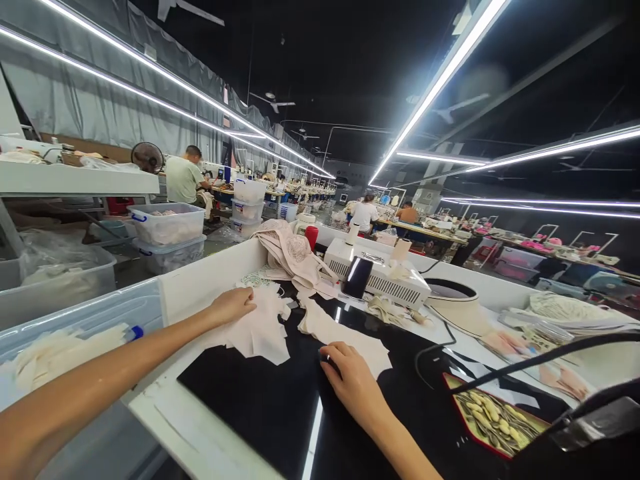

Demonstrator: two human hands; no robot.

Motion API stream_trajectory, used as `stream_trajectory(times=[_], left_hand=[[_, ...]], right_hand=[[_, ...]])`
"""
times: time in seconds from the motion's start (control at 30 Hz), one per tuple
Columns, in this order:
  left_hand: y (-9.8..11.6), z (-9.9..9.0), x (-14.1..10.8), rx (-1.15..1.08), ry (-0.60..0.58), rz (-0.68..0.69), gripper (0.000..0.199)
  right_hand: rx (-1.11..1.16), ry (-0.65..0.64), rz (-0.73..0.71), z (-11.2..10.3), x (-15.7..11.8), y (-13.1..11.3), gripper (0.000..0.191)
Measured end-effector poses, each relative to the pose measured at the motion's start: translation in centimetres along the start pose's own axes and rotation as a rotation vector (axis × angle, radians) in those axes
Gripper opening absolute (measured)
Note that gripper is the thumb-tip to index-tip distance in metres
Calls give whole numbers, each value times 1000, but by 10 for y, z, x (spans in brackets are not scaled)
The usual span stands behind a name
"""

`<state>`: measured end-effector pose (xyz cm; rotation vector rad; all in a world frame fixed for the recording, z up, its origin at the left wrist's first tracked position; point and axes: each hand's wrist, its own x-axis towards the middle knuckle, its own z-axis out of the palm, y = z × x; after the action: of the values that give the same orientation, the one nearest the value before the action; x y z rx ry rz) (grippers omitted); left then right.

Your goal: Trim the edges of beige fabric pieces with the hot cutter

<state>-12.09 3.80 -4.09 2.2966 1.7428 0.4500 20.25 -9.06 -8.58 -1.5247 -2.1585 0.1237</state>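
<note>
My left hand [234, 305] is at the left of the black glossy board [260, 393], its fingers closed on the edge of a stack of pale pink fabric pieces [263, 327]. Near the middle of the board, my right hand [353, 380] has curled fingers, with a small dark thing between thumb and forefinger that I cannot make out. Just beyond that hand lies another pale fabric piece [345, 333], flat on the board. Lace-patterned pale fabric [287, 250] is heaped at the table's back left.
A white machine [380, 270] with a phone [357, 277] leaning on it stands at the back. A red-rimmed tray of seeds [493, 417], a black cable [540, 360] and a cream visor [457, 307] are at right. Left sits a blue-clipped bin [145, 303]. People sit farther off.
</note>
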Motion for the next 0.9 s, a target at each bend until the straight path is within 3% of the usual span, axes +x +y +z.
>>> stream_trajectory(times=[0.13, 0.47, 0.9], left_hand=[[-12, 8, -11, -77, -1, -5, 32], [-8, 8, -12, -145, 105, -31, 33], [-9, 14, -4, -213, -25, -313, 38]], right_hand=[[66, -41, -49, 4, -7, -9, 25], [155, -108, -84, 14, -16, -19, 27], [182, -150, -100, 17, -23, -25, 27]])
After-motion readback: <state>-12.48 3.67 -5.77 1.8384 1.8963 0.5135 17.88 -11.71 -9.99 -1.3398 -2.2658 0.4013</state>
